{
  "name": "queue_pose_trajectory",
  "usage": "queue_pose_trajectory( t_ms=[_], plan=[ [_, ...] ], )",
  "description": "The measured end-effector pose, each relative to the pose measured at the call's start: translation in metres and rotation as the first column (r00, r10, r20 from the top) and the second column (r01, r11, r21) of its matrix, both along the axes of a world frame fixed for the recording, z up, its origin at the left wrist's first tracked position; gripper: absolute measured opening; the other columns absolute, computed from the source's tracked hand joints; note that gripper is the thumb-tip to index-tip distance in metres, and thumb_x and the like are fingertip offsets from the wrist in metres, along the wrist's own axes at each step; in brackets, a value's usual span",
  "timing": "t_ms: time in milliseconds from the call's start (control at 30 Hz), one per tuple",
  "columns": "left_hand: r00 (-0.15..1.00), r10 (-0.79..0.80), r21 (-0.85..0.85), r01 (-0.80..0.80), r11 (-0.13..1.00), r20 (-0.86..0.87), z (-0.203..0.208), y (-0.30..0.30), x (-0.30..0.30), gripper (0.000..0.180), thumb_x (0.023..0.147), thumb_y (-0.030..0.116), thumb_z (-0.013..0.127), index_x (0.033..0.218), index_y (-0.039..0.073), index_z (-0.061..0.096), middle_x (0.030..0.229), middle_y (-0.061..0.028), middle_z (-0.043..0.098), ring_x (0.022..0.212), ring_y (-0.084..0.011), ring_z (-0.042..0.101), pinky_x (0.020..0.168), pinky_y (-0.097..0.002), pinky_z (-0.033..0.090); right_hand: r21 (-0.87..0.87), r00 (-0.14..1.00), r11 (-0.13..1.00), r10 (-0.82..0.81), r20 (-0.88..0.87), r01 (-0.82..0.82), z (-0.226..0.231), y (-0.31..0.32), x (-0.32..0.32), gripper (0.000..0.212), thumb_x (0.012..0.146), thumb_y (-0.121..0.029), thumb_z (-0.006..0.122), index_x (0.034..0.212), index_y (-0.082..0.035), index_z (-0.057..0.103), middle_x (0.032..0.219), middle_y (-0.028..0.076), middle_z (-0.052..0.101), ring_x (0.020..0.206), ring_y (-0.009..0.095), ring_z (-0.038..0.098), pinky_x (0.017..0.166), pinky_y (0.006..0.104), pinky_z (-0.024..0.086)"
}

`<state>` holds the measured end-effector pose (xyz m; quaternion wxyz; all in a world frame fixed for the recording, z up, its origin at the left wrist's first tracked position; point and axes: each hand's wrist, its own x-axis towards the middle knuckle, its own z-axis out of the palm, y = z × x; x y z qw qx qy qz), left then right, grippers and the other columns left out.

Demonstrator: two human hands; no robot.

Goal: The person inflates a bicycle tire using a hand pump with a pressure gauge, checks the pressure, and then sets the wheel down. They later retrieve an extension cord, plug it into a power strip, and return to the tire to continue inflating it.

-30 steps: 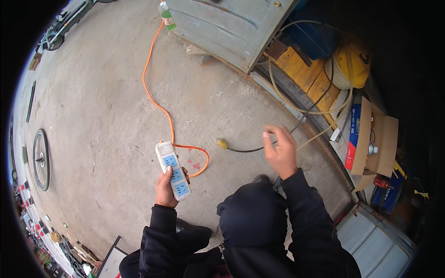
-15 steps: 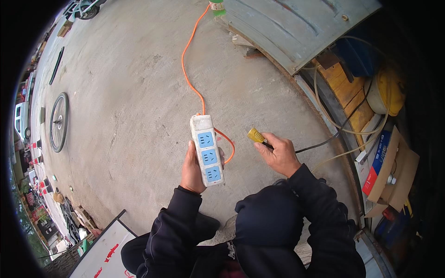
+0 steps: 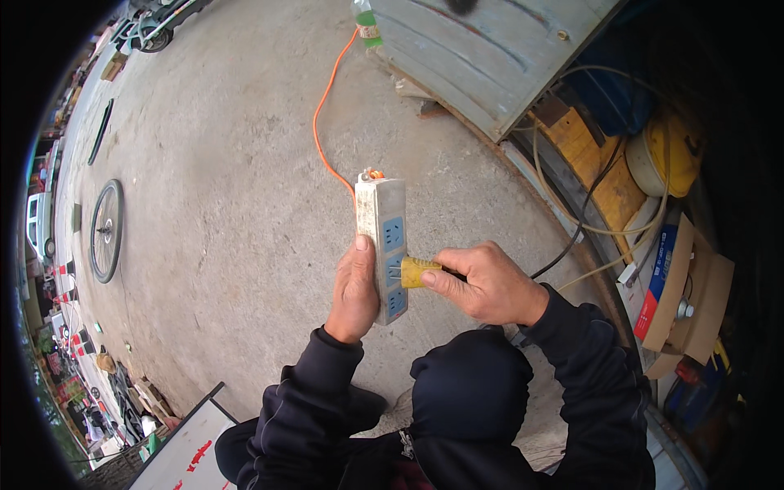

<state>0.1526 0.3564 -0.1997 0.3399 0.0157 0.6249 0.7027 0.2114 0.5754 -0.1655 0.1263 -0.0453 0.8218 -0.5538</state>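
A dirty white power strip (image 3: 370, 214) with three blue socket panels is gripped in my left hand (image 3: 355, 287), its thumb along the side. The strip is tilted so that its sockets face right. In my right hand (image 3: 487, 286) is a yellow plug (image 3: 419, 273), pinched between thumb and fingers. The plug's metal prongs show at the middle socket; whether they have entered the slots I cannot tell. An orange cord (image 3: 319, 135) runs from the strip's far end across the ground. Behind my right hand trails a black cable (image 3: 563, 255).
A metal panel (image 3: 482, 57) stands at the far right, with a green-liquid bottle (image 3: 368, 31) beside it. Right of me are a cardboard box (image 3: 701, 302), a yellow container (image 3: 671, 155) and loose hoses. A bicycle wheel (image 3: 119, 231) lies left on the concrete; a white board (image 3: 184, 449) is at lower left.
The power strip has turned so its sockets face right. My right hand has brought the yellow plug leftward, up to the middle socket.
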Motion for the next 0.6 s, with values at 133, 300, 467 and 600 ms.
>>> queue_pose_trajectory(
  t_ms=[133, 300, 467, 600],
  plan=[
    [0.994, 0.030, -0.025, -0.033, 0.999, -0.106, 0.000, 0.008, 0.004, 0.054, 0.114, 0.044, 0.035, 0.133, -0.002, 0.055, 0.106, -0.0060, 0.063, 0.093, -0.0112, 0.058, 0.081, -0.0282, 0.050, 0.108, 0.994, 0.993, -0.028, -0.105, 0.039, -0.002, -0.006, 0.002, 0.040, 0.100, -0.033, 0.067, 0.079, 0.001, 0.062, 0.060, 0.020, 0.056, 0.050, 0.032, 0.056, 0.051, 0.0408, 0.043],
    [0.979, 0.018, -0.064, -0.032, 0.997, -0.203, -0.002, 0.018, 0.006, 0.050, 0.114, 0.041, 0.038, 0.129, -0.002, 0.056, 0.100, -0.0031, 0.060, 0.088, -0.0086, 0.053, 0.075, -0.0257, 0.047, 0.091, 0.996, 0.994, -0.058, -0.069, 0.064, -0.007, -0.010, 0.001, 0.041, 0.098, -0.035, 0.066, 0.077, -0.001, 0.062, 0.066, 0.022, 0.062, 0.062, 0.042, 0.064, 0.056, 0.0490, 0.047],
    [0.963, 0.061, -0.019, -0.069, 0.997, -0.262, -0.021, 0.021, 0.014, 0.055, 0.113, 0.045, 0.037, 0.134, -0.004, 0.054, 0.108, -0.0074, 0.063, 0.092, -0.0129, 0.057, 0.080, -0.0288, 0.049, 0.047, 0.994, 0.999, -0.028, 0.104, 0.023, -0.012, -0.003, 0.000, 0.044, 0.099, -0.036, 0.065, 0.079, 0.003, 0.065, 0.065, 0.023, 0.061, 0.055, 0.036, 0.061, 0.055, 0.0449, 0.046],
    [0.988, -0.065, -0.186, 0.038, 0.982, -0.141, -0.064, 0.018, 0.006, 0.064, 0.112, 0.049, 0.035, 0.142, -0.005, 0.050, 0.122, -0.0218, 0.067, 0.113, -0.0277, 0.063, 0.098, -0.0371, 0.048, 0.111, 0.985, 0.994, -0.012, 0.173, -0.008, -0.049, -0.004, -0.006, 0.046, 0.099, -0.036, 0.066, 0.079, 0.005, 0.066, 0.064, 0.023, 0.059, 0.055, 0.033, 0.059, 0.055, 0.0434, 0.045]
  ],
)
